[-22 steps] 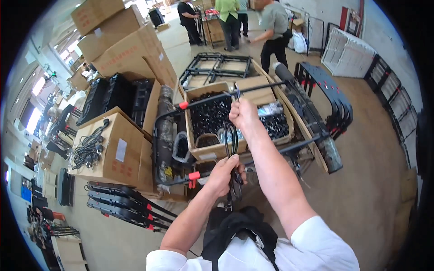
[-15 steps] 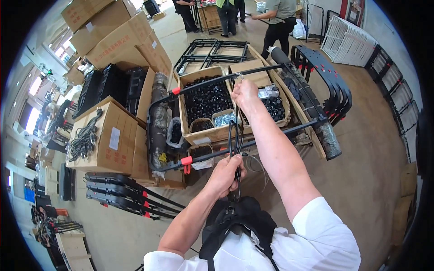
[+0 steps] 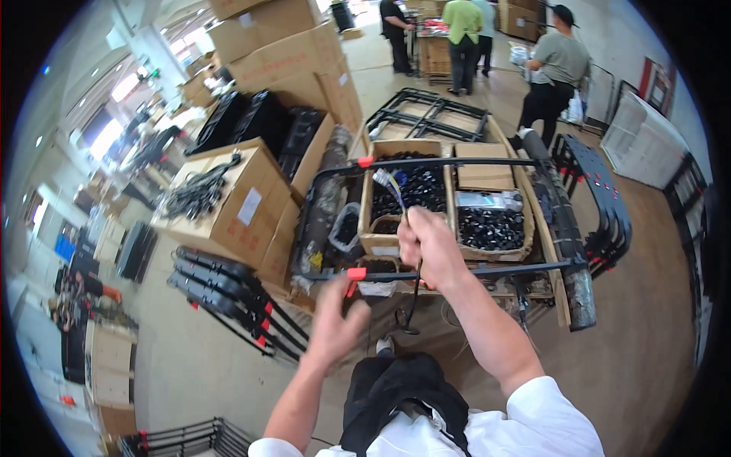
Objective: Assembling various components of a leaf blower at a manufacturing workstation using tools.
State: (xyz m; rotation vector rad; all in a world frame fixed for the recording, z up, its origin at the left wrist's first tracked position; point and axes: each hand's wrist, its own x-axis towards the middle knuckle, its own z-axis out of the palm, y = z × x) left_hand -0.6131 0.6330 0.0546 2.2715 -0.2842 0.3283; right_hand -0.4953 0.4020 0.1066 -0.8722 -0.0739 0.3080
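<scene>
A black cable is gripped in my closed right hand, in front of the black metal frame and the parts boxes. Thin coloured wires stick up from the top of that fist, and the rest of the cable dangles in a loop below it. My left hand, a little blurred, has its fingers apart and holds nothing. It is nearest to a red clip on the near bar of the black metal frame. The frame lies across boxes of small black parts.
Black parts fill a cardboard box beyond my hands. To the left, coiled cables lie on a large carton, with curved black panels below. A wrapped roll flanks the right side. Several people stand at the back.
My left hand has let go of the cable and moved left. The right hand still holds the cable, now closer, with wire ends showing above it. The view has shifted, moving the scene rightward.
</scene>
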